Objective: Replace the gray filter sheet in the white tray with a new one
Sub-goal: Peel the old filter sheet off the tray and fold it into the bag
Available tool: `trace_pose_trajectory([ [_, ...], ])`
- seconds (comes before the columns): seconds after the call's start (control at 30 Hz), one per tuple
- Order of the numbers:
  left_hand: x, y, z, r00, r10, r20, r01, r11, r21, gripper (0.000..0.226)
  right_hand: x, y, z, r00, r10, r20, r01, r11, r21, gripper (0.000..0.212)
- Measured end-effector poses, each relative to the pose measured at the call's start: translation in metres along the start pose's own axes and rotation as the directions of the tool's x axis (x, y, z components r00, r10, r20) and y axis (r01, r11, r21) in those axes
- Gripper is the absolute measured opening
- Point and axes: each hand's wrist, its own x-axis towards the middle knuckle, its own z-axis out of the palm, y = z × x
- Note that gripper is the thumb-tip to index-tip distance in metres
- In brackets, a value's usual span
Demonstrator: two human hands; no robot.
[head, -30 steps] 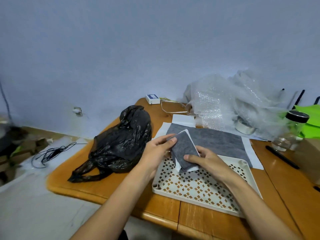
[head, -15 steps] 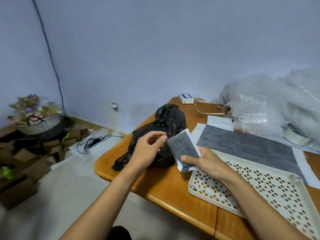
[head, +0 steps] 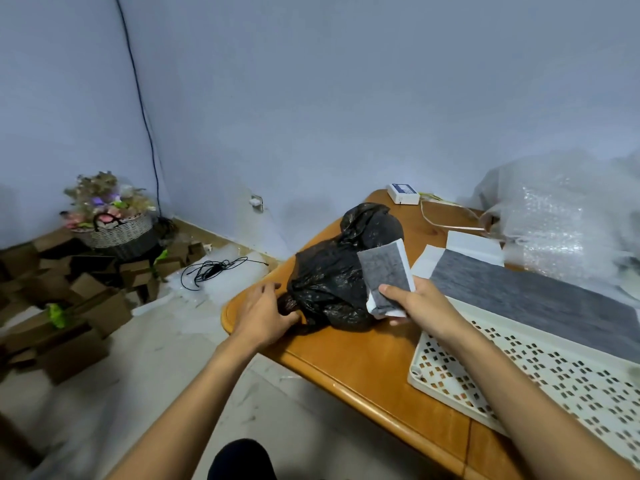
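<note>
My right hand (head: 414,304) holds a folded gray filter sheet (head: 387,270) with a white backing, raised above the table beside a black plastic bag (head: 332,285). My left hand (head: 265,318) rests on the knotted near end of that bag, fingers curled around it. The white perforated tray (head: 540,372) lies on the wooden table to the right, with no sheet in it. A flat gray filter sheet (head: 540,299) lies on white paper just behind the tray.
A heap of bubble wrap (head: 561,216) fills the table's back right. A small white box (head: 403,194) with a cable sits at the far edge. On the floor to the left are cardboard boxes (head: 86,306), a flower basket (head: 114,220) and a black cable (head: 214,270).
My view has swung left. My right hand has carried the folded sheet off the tray toward the black bag. My left hand let go of the sheet and dropped onto the bag's knotted end.
</note>
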Motion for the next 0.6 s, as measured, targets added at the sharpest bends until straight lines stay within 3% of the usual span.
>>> trace_pose_trajectory([
  [0.17, 0.004, 0.010, 0.003, 0.996, 0.094, -0.003, -0.093, 0.979, -0.184, 0.044, -0.012, 0.001, 0.004, 0.962, 0.041, 0.268, -0.029, 0.998, -0.051, 0.020],
  [0.27, 0.002, 0.017, 0.005, 0.987, 0.154, -0.043, -0.159, 0.945, -0.287, 0.030, -0.014, 0.006, 0.008, 0.954, 0.051, 0.297, -0.028, 0.996, -0.081, 0.017],
  [0.33, 0.002, 0.019, 0.006, 0.990, 0.129, -0.058, -0.141, 0.908, -0.395, 0.028, -0.013, 0.007, 0.008, 0.974, 0.033, 0.224, -0.015, 0.996, -0.083, 0.014],
  [0.43, 0.004, 0.015, 0.006, 0.999, 0.008, -0.038, -0.030, 0.781, -0.624, 0.033, -0.009, 0.008, -0.003, 1.000, 0.004, 0.003, -0.004, 1.000, -0.020, 0.018],
  [0.6, 0.017, 0.002, 0.004, 0.977, -0.189, -0.099, 0.071, 0.728, -0.682, 0.031, -0.003, 0.016, -0.039, 0.954, 0.087, -0.286, -0.019, 0.972, 0.234, 0.020],
])
